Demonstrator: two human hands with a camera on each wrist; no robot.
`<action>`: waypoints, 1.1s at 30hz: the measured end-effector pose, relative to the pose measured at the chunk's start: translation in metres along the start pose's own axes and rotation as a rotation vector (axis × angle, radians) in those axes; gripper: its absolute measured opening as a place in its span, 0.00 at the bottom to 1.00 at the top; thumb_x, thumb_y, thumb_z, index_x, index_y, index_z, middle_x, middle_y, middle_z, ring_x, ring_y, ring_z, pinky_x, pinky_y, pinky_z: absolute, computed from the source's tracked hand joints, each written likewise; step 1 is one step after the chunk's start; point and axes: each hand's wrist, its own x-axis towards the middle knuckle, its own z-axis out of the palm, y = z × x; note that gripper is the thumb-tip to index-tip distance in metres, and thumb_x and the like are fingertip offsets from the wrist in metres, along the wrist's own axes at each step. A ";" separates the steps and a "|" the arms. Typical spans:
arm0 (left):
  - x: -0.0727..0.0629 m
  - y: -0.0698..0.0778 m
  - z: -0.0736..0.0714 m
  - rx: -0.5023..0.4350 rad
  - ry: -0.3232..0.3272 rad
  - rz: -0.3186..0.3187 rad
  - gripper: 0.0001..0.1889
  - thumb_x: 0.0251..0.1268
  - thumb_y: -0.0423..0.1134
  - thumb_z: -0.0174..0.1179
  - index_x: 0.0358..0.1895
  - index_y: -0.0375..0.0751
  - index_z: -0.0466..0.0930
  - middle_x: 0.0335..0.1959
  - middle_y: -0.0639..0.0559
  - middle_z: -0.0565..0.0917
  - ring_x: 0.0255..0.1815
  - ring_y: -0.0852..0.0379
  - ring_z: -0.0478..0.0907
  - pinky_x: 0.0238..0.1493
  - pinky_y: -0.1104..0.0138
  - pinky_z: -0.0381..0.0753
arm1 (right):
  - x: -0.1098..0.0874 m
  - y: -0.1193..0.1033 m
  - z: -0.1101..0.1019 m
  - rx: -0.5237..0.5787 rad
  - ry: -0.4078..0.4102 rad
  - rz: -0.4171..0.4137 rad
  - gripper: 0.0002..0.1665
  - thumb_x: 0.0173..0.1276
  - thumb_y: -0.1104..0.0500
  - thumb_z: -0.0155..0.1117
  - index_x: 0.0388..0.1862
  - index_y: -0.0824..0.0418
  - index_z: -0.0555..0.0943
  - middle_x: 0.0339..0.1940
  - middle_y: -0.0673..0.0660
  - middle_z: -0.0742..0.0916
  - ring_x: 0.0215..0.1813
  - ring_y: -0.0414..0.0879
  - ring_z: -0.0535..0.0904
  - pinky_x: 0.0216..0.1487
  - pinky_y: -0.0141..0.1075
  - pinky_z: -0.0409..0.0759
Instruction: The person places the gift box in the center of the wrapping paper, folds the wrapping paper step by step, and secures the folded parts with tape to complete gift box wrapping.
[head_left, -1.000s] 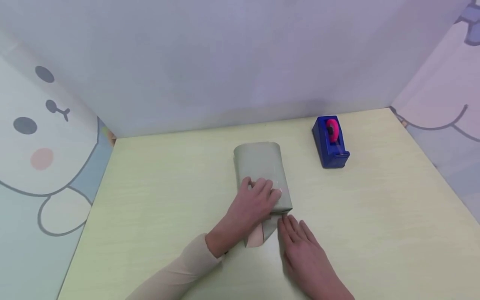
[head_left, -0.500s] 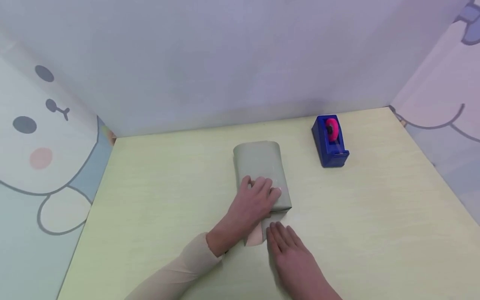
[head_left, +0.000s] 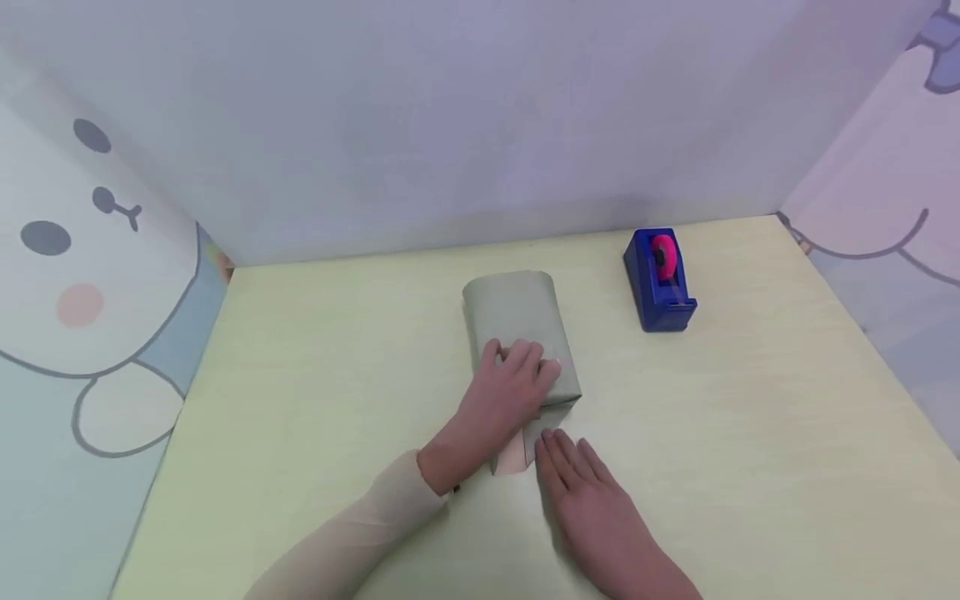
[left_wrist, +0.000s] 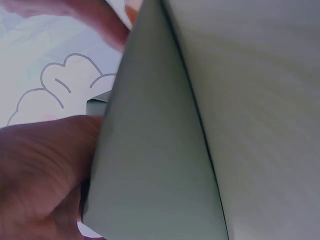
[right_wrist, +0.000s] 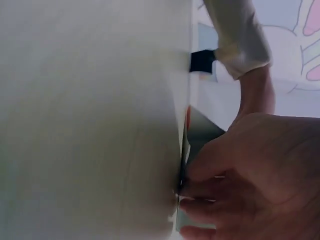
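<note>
A box-shaped package wrapped in grey-green paper (head_left: 517, 308) lies on the table. My left hand (head_left: 502, 400) holds its near end, with curled fingers on top and the thumb down by the end face, partly hidden. From that end a paper flap (head_left: 512, 457) sticks out towards me, its pale pinkish inside showing and its right side folded in. My right hand (head_left: 588, 500) lies beside the flap with straight fingers together, fingertips at the folded edge. In the left wrist view the grey-green paper flap (left_wrist: 150, 140) stands large beside the left hand (left_wrist: 45, 175).
A blue tape dispenser (head_left: 660, 283) with a pink roll stands at the back right of the pale wooden table (head_left: 322, 350). Behind the table hangs a plain light cloth (head_left: 480, 125). Printed cartoon panels (head_left: 90, 333) border the sides.
My right hand has moved left along the table to the flap, and the flap's right side is now folded further in. The left hand keeps its hold; the view has shifted slightly.
</note>
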 end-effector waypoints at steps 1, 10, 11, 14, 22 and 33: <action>0.001 0.000 0.001 -0.005 0.003 -0.002 0.27 0.58 0.57 0.75 0.52 0.53 0.70 0.48 0.53 0.76 0.51 0.53 0.73 0.61 0.51 0.77 | 0.001 0.001 0.000 -0.001 -0.010 0.001 0.30 0.71 0.68 0.61 0.72 0.66 0.76 0.74 0.61 0.80 0.77 0.52 0.75 0.76 0.48 0.73; 0.001 -0.003 0.001 0.004 0.024 0.001 0.15 0.68 0.45 0.67 0.49 0.52 0.70 0.45 0.53 0.76 0.50 0.53 0.73 0.60 0.52 0.77 | -0.001 -0.008 0.003 -0.102 -0.001 -0.151 0.31 0.70 0.60 0.66 0.71 0.63 0.78 0.73 0.57 0.82 0.75 0.49 0.77 0.73 0.44 0.77; 0.000 -0.004 0.001 0.005 0.025 0.000 0.15 0.68 0.44 0.66 0.49 0.52 0.70 0.45 0.53 0.76 0.50 0.53 0.73 0.60 0.52 0.77 | -0.001 -0.006 0.002 -0.077 0.009 -0.159 0.31 0.68 0.60 0.66 0.71 0.62 0.79 0.72 0.57 0.82 0.74 0.49 0.78 0.73 0.44 0.77; 0.000 -0.003 0.001 -0.004 0.020 0.004 0.18 0.65 0.47 0.69 0.49 0.51 0.70 0.45 0.52 0.75 0.50 0.53 0.72 0.59 0.52 0.76 | 0.003 0.011 -0.006 0.119 0.070 -0.075 0.28 0.62 0.66 0.70 0.63 0.59 0.84 0.63 0.52 0.88 0.66 0.46 0.84 0.67 0.45 0.81; 0.002 -0.003 0.001 0.002 0.010 0.010 0.21 0.63 0.52 0.70 0.50 0.50 0.70 0.45 0.52 0.75 0.50 0.53 0.71 0.59 0.51 0.75 | 0.036 0.076 -0.019 0.463 0.126 0.401 0.13 0.66 0.62 0.74 0.46 0.61 0.81 0.31 0.52 0.86 0.29 0.41 0.76 0.28 0.34 0.75; 0.002 -0.002 0.003 -0.002 0.048 0.029 0.14 0.66 0.44 0.65 0.47 0.49 0.69 0.43 0.52 0.74 0.47 0.53 0.71 0.57 0.51 0.75 | 0.072 0.094 -0.004 0.428 -0.081 0.300 0.10 0.69 0.56 0.73 0.40 0.61 0.83 0.24 0.53 0.84 0.25 0.43 0.71 0.25 0.36 0.72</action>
